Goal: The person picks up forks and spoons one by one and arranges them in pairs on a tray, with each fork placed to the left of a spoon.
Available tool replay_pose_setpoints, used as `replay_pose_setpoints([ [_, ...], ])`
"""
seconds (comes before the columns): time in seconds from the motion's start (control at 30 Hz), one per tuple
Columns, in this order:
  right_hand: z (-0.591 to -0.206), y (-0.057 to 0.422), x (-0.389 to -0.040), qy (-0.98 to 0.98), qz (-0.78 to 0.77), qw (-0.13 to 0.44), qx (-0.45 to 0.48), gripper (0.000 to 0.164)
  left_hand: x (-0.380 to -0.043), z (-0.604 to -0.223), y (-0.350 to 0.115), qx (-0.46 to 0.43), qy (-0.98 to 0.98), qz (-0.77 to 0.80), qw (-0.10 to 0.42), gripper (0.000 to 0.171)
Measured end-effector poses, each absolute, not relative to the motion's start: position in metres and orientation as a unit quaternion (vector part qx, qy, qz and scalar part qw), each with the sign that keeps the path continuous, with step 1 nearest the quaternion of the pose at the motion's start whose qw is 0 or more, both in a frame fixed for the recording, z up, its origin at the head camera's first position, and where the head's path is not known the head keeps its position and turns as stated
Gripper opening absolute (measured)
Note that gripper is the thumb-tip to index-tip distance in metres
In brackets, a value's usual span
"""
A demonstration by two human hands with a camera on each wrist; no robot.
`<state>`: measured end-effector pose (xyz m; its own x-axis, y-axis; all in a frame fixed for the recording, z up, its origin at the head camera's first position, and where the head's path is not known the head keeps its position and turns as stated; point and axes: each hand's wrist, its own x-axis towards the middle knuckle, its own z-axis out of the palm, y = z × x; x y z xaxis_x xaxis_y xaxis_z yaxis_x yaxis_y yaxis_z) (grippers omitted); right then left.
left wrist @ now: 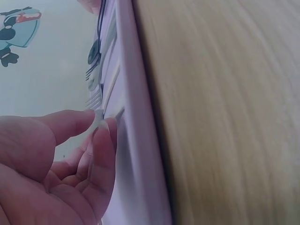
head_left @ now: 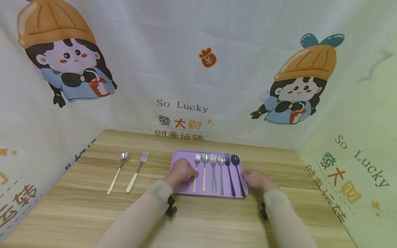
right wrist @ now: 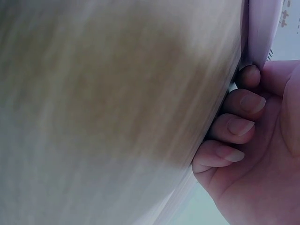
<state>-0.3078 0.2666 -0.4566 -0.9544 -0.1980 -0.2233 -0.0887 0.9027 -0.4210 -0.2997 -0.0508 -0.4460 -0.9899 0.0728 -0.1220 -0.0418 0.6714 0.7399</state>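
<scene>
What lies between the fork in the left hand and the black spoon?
From the held fork to the black spoon, the head view shows, in order: pale-handled spoon, silver fork, silver spoon, black fork, all on the tray.

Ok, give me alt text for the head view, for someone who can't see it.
A left hand pinches the leftmost fork on a purple tray, which also holds five more forks and spoons, while the right hand grips the tray's right edge. A loose spoon and a loose fork lie left of the tray on a wooden table, before a cartoon-printed cloth.
</scene>
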Motion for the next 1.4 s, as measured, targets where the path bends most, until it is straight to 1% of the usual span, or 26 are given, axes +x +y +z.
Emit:
replay_pose_setpoints([
  [0.2,-0.459,0.267,-0.309,0.968,-0.202,0.129,-0.077,0.057,-0.3,-0.441,-0.052,0.005,0.904,0.42,0.081,0.031],
  [0.53,-0.459,0.267,-0.308,0.968,-0.201,0.129,-0.08,0.057,-0.298,-0.434,-0.06,0.012,0.887,0.456,0.074,0.019],
  [0.7,-0.458,0.266,-0.307,0.968,-0.198,0.131,-0.08,0.057,-0.297,-0.43,-0.069,0.001,0.884,0.461,0.078,0.016],
  [0.93,-0.457,0.266,-0.306,0.966,-0.21,0.135,-0.074,0.057,-0.295,-0.422,-0.081,-0.002,0.887,0.455,0.077,0.017],
  [1.4,-0.46,0.268,-0.308,0.967,-0.204,0.129,-0.077,0.057,-0.296,-0.419,-0.092,-0.006,0.882,0.465,0.08,0.017],
])
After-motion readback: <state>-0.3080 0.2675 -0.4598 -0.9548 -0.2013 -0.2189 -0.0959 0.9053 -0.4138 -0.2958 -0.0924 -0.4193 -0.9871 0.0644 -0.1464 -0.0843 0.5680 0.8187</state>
